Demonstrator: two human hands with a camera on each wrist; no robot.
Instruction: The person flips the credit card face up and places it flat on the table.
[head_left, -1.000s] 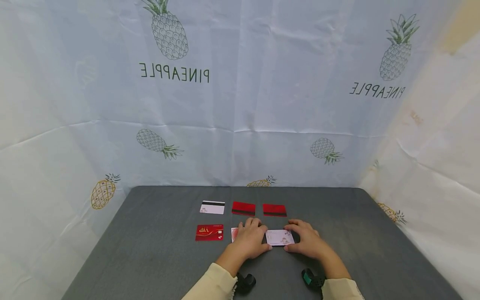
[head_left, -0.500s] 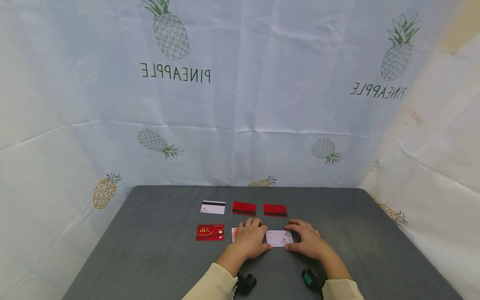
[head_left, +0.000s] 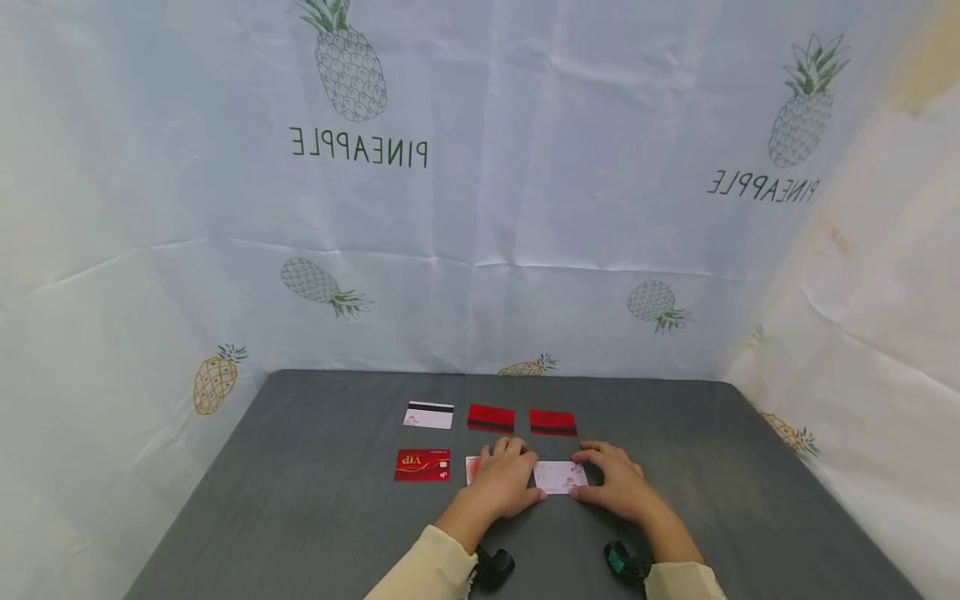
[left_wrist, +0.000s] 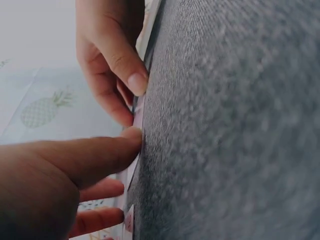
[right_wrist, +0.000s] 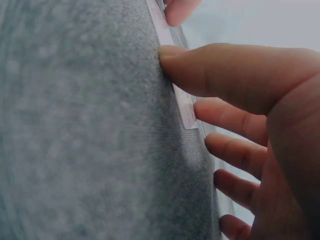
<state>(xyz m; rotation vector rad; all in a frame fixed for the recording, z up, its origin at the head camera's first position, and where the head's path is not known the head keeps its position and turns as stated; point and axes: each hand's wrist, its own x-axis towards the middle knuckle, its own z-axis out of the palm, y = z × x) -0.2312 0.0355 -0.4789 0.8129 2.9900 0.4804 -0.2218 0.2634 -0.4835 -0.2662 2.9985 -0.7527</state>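
Note:
A pale pink-white plastic card point(head_left: 560, 477) with a small floral print lies flat on the grey table between both hands. My left hand point(head_left: 501, 481) holds its left end, thumb at the near corner and index finger at the far one. The right hand point(head_left: 611, 481) pinches its right end, thumb on the near edge and index finger on the far edge. In the right wrist view the card point(right_wrist: 187, 111) shows between thumb and index finger, with the other fingers spread. Under the left hand, a red-and-white card point(head_left: 472, 469) is mostly hidden.
A red VIP card point(head_left: 422, 465) lies to the left. Behind is a row: a white card with a black stripe point(head_left: 429, 415), a red striped card point(head_left: 491, 417) and another red striped card point(head_left: 552, 422). A pineapple-print curtain point(head_left: 480, 317) rises behind the table point(head_left: 300, 533).
The card between the hands has come down from slightly raised to flat on the table. Both hands keep nearly the same place; the head view has shifted a little.

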